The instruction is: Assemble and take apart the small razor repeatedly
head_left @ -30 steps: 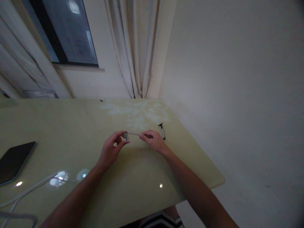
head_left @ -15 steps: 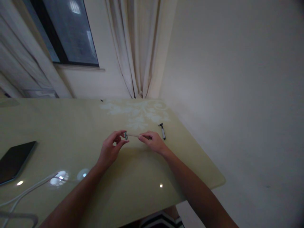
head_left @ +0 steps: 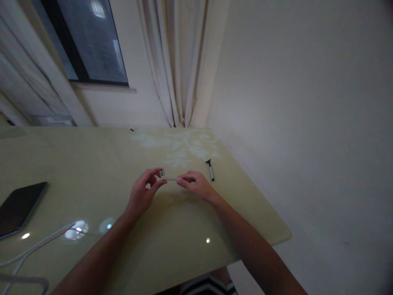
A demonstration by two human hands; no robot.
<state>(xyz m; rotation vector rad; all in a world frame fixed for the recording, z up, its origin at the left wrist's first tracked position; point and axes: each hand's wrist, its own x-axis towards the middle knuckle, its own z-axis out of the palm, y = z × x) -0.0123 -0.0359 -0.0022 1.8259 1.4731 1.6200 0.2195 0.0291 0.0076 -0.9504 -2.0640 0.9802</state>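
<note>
Between the fingertips and thumb of my left hand [head_left: 147,184] is a small razor cartridge [head_left: 162,173], held upright above the table. My right hand [head_left: 196,184] pinches a slim pale stick [head_left: 170,178] that looks like a toothbrush. Its slightly wider left end lies against the lower part of the cartridge; bristles are too small to make out. Beyond my right hand, a razor [head_left: 210,170] with a grey and black handle rests on the table, its black head pointing away from me.
The pale green glossy table [head_left: 184,221] has a floral pattern at its far end. A dark tablet [head_left: 21,207] lies at the left, with white cables [head_left: 39,243] nearer me. A tiny black piece [head_left: 132,130] sits by the far edge. A wall [head_left: 291,123] borders the right side.
The pale stick's tip has shifted down along the cartridge, from its upper-middle part to its lower part. My right hand has moved slightly left; my left hand has stayed nearly still.
</note>
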